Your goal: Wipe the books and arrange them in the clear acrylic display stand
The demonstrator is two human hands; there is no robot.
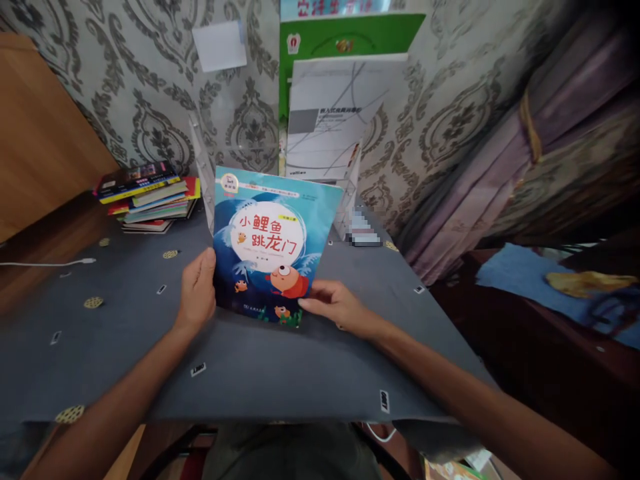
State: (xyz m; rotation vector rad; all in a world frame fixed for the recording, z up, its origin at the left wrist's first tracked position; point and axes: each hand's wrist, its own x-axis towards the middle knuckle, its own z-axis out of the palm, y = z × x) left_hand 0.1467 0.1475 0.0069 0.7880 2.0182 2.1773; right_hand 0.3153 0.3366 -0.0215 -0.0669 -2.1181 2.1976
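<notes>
A blue picture book point(270, 200) with orange fish and red Chinese lettering on its cover stands nearly upright above the table. My left hand point(198, 290) grips its left edge, fingers mostly hidden behind the cover. At the lower right edge, my right hand point(337, 307) pinches it with the thumb on the front. Just behind the book, a pale patterned book holder point(203, 170) shows its side walls. A white-grey booklet point(340, 127) and a taller green book point(360, 40) stand upright in the holder, leaning at the wall.
On the left lies a stack of several books point(155, 200) near the patterned wall. A white cable point(55, 263) runs in from the left edge. The grey tablecloth point(280, 380) covers the table. To the right hang a purple curtain point(480, 167) and a blue cloth point(520, 267).
</notes>
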